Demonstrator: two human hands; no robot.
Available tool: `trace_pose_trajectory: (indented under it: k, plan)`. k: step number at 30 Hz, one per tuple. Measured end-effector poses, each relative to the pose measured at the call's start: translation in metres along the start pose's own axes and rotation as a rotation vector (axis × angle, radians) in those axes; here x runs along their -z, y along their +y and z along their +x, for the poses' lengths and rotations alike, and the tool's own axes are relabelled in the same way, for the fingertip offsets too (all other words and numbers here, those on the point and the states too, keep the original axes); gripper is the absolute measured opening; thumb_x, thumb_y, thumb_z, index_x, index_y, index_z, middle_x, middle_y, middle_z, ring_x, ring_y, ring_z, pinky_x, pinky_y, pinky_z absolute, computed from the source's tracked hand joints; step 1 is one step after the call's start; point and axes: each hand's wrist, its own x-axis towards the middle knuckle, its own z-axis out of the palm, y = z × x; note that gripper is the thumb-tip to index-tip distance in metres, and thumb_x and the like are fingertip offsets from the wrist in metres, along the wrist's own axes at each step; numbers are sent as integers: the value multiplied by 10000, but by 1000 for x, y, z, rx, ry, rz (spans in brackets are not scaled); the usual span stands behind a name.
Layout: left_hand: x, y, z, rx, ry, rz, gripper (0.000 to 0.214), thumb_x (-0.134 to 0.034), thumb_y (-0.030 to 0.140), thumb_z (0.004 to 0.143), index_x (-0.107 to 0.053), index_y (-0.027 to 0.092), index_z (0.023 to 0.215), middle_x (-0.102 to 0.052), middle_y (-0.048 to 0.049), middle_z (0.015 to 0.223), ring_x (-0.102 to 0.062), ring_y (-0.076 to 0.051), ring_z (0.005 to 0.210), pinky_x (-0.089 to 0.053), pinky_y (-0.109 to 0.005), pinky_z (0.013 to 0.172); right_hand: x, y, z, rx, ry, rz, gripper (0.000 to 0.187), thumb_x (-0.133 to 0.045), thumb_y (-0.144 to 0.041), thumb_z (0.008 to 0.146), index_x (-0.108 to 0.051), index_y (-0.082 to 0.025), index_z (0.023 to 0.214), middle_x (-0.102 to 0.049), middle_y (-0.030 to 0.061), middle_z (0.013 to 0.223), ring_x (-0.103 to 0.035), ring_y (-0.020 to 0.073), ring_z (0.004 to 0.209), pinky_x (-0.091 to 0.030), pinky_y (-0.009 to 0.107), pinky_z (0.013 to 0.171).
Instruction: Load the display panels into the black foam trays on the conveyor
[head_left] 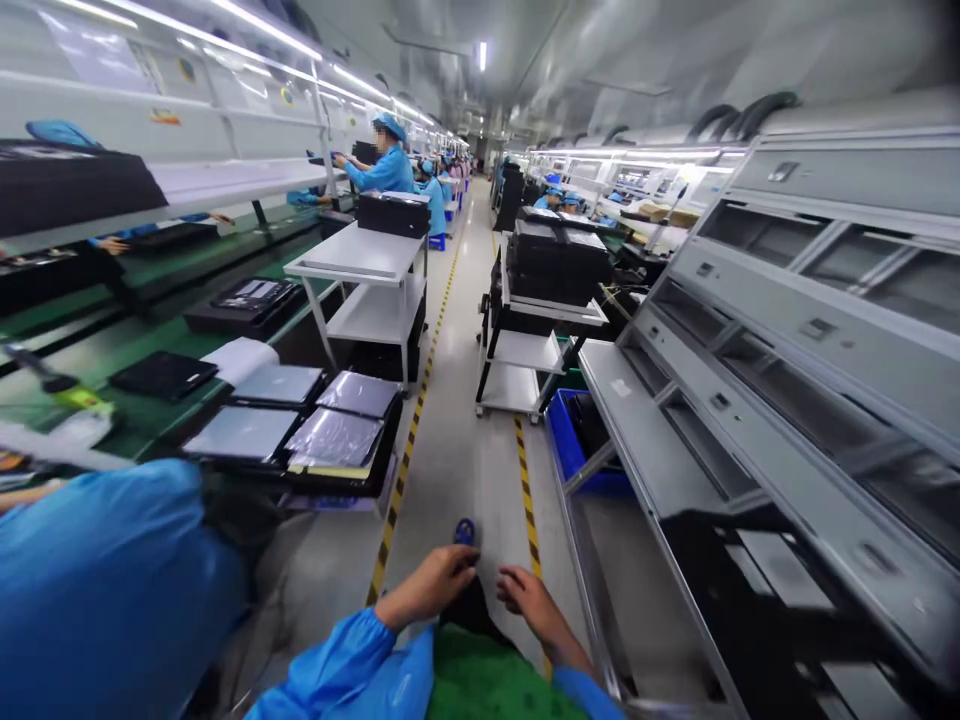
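Observation:
Low in the view, over the aisle floor, my left hand [435, 583] reaches out from a blue sleeve with its fingers loosely bent and nothing in it. My right hand [529, 600] is a short way to its right, fingers curled but apart, also holding nothing. The two hands do not touch each other or any object. Just beyond them a blue shoe [465, 532] shows on the floor. Green cloth [487, 680] covers my lap or front below the hands.
Silver laptop-like panels [334, 438] lie in black trays at left, beside a green conveyor [161, 335] and a seated person in blue [97, 590]. White carts [360, 250] [521, 350] flank the aisle. A grey slanted rack [720, 400] and blue bin [562, 430] line the right.

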Motion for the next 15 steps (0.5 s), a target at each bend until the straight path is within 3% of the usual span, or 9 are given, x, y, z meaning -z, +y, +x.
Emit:
trace_pose_trajectory:
  k: [3,8,11,15]
  plan:
    - [57,-33,116,90,109,-8,505,-544,399,883,-707,123,1272,-761,-157,1195,-716,-301,1085,-532,-398,1002,44,-49,130,-16,-49,27,894,-603,-787,744,-614,-117,1336,-701,171,1202,-705,272,1079,-536,404,932]
    - [176,-59,270,140,284,-153,555,-552,524,890,-710,140,1258,-737,-166,1258,-697,-315,1162,-522,-419,1049,103,-207,349,52,-180,-197,551,-509,-416,940,-582,-78,1369,-709,167,1192,-712,217,1055,-543,341,886]
    - [237,-77,341,177,423,-207,570,-550,581,893,-717,172,1254,-734,-138,1279,-669,-306,1225,-482,-428,1116,117,-301,493,74,-204,-434,399,-459,-252,972,-643,-96,1289,-741,108,1052,-720,178,963,-546,291,828]
    - [308,-127,441,284,524,-288,629,-574,675,839,-754,177,1178,-748,-141,1246,-675,-330,1216,-482,-460,1120,111,-384,684,106,-201,-561,213,-577,-210,948,-733,-101,1046,-722,43,826,-708,176,832,-539,264,769]
